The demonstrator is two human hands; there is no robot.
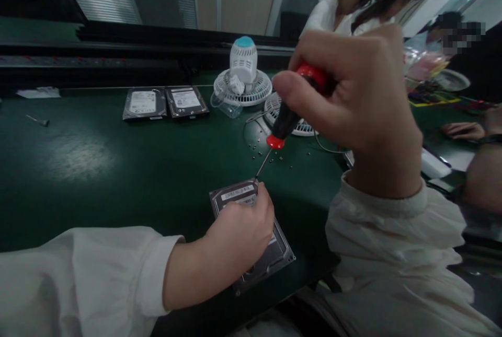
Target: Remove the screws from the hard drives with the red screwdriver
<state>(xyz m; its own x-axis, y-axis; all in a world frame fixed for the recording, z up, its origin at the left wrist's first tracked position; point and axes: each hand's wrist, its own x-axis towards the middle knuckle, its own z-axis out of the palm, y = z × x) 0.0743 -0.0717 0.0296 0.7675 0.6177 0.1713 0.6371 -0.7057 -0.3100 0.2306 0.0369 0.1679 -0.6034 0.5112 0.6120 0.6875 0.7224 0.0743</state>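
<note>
A hard drive (279,251) with white labels lies at a slant near the table's front edge. My left hand (243,231) rests across it, fingers curled together and gripping near its far right corner; the palm hides much of the drive. In my right hand (353,94), fingers are wrapped round the red and black handle of a screwdriver (288,116). Its thin shaft slants down to the left, and the tip meets the drive's far corner just ahead of my left fingertips. Several small screws (276,159) are scattered on the table beyond the drive.
Two more hard drives (144,103) lie side by side at the back left. Behind the screws are a white fan (243,65) and a second fan grille (270,109) with a cable. A small brush-like item (38,120) lies far left. Other people sit at the right, one hand (465,130) on the table.
</note>
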